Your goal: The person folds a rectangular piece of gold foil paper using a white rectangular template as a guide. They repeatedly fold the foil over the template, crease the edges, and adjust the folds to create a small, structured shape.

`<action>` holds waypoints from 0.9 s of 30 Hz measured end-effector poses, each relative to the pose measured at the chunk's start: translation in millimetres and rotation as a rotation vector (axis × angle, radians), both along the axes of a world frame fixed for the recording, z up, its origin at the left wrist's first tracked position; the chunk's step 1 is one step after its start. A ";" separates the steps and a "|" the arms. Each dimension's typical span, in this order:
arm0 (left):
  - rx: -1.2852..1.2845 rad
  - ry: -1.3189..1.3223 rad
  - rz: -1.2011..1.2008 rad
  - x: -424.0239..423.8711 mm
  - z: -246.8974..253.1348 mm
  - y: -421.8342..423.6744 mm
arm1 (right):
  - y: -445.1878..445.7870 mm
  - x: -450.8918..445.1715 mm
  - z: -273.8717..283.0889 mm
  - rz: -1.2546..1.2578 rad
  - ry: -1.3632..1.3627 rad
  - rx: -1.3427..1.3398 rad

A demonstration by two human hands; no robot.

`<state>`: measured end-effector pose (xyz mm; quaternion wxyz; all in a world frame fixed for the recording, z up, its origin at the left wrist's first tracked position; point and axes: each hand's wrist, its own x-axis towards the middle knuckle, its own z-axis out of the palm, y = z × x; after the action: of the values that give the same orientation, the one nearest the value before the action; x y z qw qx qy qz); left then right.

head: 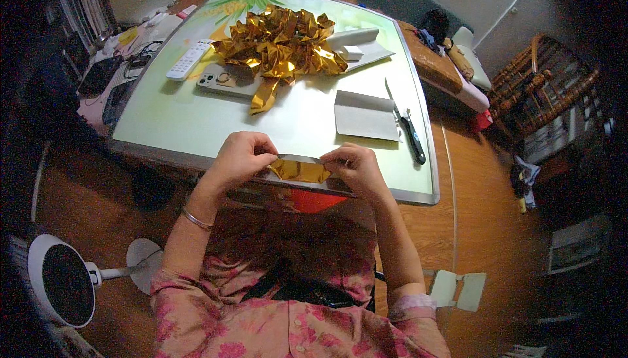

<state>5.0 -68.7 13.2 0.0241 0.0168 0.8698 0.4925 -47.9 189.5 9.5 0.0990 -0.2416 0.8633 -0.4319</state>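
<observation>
My left hand (244,156) pinches one end of a small piece of gold foil paper (301,170) at the table's front edge. At the opposite end, the fingers of my right hand (354,164) grip the same piece. A greyish strip runs along its upper edge, and its gold side faces me. Beyond my hands lies a heap of folded gold foil pieces (282,44), one of them jutting toward me. A creased grey sheet (367,116) rests to the right, with a black-handled knife (412,137) beside it.
On the table (162,122) are a white remote control (190,59) and a phone with a ring holder (228,84). Grey sheets with a small white block (351,53) lie behind the heap. A white fan (64,279) stands at lower left, a wicker chair (539,83) at right.
</observation>
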 end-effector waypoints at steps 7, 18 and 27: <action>-0.187 0.288 -0.099 -5.4 -14.0 -6.6 | 0.7 -2.7 -10.2 0.034 0.270 0.045; -0.368 0.321 -0.225 -8.5 -4.1 -8.5 | -0.1 -1.5 -8.3 0.102 0.411 0.038; -0.352 0.270 -0.219 -12.4 -1.3 -5.6 | 1.0 -4.1 -11.5 0.119 0.417 0.013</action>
<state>-7.4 -74.3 11.9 -0.0364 0.1721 0.9306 0.3210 -52.0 190.4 -2.0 -0.0547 -0.3756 0.8520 -0.3606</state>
